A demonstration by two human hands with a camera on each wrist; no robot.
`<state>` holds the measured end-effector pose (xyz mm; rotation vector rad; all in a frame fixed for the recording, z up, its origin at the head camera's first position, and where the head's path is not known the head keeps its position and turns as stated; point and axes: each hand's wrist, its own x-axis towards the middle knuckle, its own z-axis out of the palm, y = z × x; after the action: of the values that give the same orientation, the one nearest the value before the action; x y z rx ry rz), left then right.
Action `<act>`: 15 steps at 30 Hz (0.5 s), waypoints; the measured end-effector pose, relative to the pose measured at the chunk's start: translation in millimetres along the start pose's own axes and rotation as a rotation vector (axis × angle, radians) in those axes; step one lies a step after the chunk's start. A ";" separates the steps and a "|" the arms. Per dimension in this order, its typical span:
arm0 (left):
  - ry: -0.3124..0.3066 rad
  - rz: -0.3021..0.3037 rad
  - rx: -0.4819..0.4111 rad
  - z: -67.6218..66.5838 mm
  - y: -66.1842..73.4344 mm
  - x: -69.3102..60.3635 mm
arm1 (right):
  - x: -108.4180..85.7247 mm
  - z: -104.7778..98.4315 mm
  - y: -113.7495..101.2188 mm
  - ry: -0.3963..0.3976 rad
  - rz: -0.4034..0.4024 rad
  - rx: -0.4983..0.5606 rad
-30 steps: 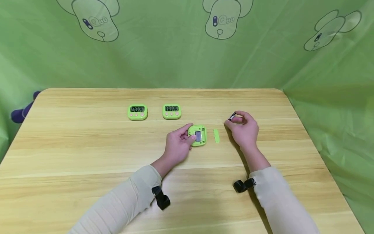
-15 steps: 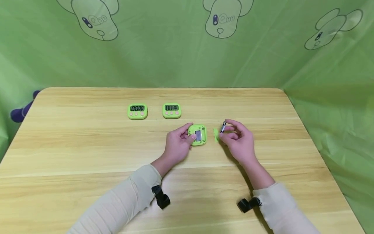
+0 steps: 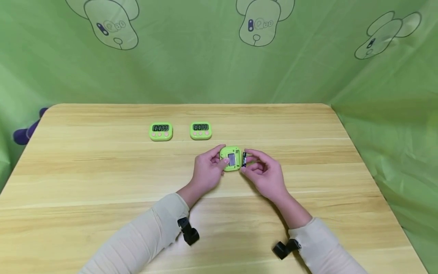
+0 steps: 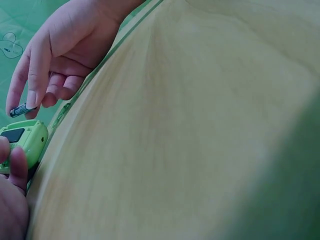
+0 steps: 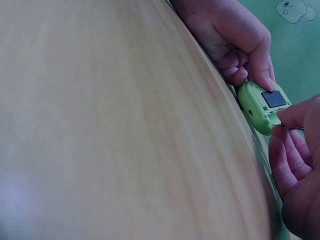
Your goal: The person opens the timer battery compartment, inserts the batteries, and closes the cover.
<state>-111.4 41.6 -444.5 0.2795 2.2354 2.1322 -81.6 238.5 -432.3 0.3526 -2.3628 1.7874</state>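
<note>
My left hand (image 3: 207,170) holds a light green digital timer (image 3: 232,159) back side up, thumb across its back. A dark square and an uncovered battery slot show there. My right hand (image 3: 267,176) pinches a small dark battery (image 3: 244,160) by its ends between thumb and forefinger, just right of the slot. In the left wrist view the battery (image 4: 21,110) is close above the timer (image 4: 31,140). From the right wrist, my fingers mostly hide it beside the timer (image 5: 260,107). A thin green cover (image 4: 62,114) lies on the table, hidden behind the right hand in the head view.
Two more green timers, a left one (image 3: 161,131) and a right one (image 3: 200,131), stand face up farther back, displays reading zeros. The wooden table (image 3: 102,163) ends at a green curtain (image 3: 191,72). Something purple (image 3: 22,136) shows past the left edge.
My right hand has moved left and toward me, bringing the battery from beyond the loose cover to the timer's right edge and turning it roughly parallel to the slot. The left hand stays put.
</note>
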 end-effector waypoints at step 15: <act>-0.006 0.004 -0.009 0.1 -1.5 0.5 | 0.0 15.3 -29.8 0.031 -0.007 -0.112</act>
<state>-112.0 41.7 -445.9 0.2897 2.2235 2.1390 -72.9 216.1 -408.9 0.3161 -2.4243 1.6366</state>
